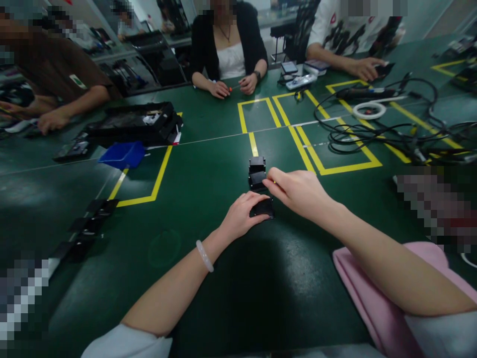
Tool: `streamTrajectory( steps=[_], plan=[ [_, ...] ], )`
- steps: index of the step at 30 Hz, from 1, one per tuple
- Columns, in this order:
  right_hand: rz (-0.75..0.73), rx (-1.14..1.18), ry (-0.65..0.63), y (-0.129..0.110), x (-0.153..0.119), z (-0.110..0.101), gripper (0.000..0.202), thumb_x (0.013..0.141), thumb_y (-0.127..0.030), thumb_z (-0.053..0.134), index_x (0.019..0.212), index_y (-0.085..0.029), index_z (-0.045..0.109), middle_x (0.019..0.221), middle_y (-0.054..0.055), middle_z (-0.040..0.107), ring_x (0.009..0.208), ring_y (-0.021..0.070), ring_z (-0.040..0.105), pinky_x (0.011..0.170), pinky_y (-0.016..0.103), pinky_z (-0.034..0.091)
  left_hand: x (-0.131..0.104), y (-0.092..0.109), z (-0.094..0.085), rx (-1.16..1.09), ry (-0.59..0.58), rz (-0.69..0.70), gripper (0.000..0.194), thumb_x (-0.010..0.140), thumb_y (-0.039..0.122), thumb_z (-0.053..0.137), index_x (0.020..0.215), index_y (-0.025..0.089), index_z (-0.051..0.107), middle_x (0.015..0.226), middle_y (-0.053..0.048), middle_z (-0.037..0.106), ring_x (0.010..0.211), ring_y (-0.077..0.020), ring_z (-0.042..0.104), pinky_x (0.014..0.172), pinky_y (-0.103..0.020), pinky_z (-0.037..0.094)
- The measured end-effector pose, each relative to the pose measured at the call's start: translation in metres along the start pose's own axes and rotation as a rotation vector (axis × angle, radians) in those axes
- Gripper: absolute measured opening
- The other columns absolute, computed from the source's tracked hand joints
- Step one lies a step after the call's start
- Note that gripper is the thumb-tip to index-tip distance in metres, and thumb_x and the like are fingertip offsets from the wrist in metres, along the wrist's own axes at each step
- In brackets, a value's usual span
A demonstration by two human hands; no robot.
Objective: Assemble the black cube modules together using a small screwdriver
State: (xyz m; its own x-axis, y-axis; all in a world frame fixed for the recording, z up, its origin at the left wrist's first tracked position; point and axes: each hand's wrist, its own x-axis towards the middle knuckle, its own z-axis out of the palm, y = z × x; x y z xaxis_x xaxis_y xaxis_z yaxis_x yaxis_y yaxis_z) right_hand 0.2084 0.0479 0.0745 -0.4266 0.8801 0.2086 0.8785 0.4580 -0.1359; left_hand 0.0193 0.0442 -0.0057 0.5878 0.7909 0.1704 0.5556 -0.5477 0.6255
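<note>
A short row of small black box-like parts lies on the green table in front of me. My left hand (244, 213), with a pale bangle at its wrist, grips the nearest black part (264, 208) between thumb and fingers. Just beyond it stand a middle black part (257, 180) and a farther black part (257, 163), end to end. My right hand (296, 191) is closed in a pinch at the right edge of the middle part. A tiny yellow spot shows at its fingers; whatever they hold is too small to make out.
At left are a blue scoop-like tray (124, 155), a black bin (134, 124) and more black parts (91, 223). Yellow tape (350, 169) marks the table. Coiled black cables (346, 139) and a white ring (368, 110) lie right. Pink cloth (354, 278) is under my right arm. Co-workers sit opposite.
</note>
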Motion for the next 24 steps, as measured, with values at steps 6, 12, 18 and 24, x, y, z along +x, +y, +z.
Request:
streamTrajectory(
  steps=[6,12,18,24],
  plan=[
    [-0.027,0.051,-0.041,0.0021,0.001,-0.0015,0.025,0.096,-0.03,0.028,0.104,-0.017,0.049,0.076,0.004,0.066,0.059,0.015,0.058,0.052,0.026,0.023,0.0007,0.0007,-0.0015,-0.016,-0.015,0.003,0.041,0.083,0.037,0.063,0.121,0.024,0.056,0.114,-0.007,0.059,0.106,-0.0232,0.054,0.094,-0.04,0.044],
    [-0.023,0.059,-0.037,0.0007,0.0005,-0.0023,0.024,0.096,-0.03,0.028,0.103,-0.018,0.048,0.077,0.004,0.066,0.06,0.0145,0.057,0.052,0.026,0.023,0.0002,-0.0009,-0.0011,-0.022,-0.015,-0.003,0.041,0.082,0.036,0.064,0.121,0.025,0.056,0.114,-0.006,0.059,0.106,-0.0226,0.053,0.095,-0.039,0.044],
    [0.021,0.018,-0.012,0.0003,0.0018,0.0004,0.03,0.096,-0.039,0.029,0.099,-0.019,0.052,0.071,0.002,0.065,0.057,0.0148,0.055,0.052,0.026,0.022,-0.0011,-0.001,0.0,-0.027,-0.005,-0.009,0.042,0.083,0.038,0.062,0.123,0.025,0.055,0.113,-0.006,0.058,0.106,-0.0228,0.053,0.094,-0.038,0.043],
    [-0.028,0.098,-0.02,0.0041,0.0031,-0.0003,0.022,0.093,-0.029,0.033,0.104,-0.018,0.049,0.077,0.002,0.066,0.06,0.0142,0.056,0.052,0.025,0.024,-0.0015,-0.0012,0.0007,-0.023,-0.005,-0.008,0.043,0.083,0.038,0.062,0.123,0.026,0.054,0.114,-0.006,0.058,0.107,-0.0228,0.053,0.094,-0.038,0.044]
  ],
)
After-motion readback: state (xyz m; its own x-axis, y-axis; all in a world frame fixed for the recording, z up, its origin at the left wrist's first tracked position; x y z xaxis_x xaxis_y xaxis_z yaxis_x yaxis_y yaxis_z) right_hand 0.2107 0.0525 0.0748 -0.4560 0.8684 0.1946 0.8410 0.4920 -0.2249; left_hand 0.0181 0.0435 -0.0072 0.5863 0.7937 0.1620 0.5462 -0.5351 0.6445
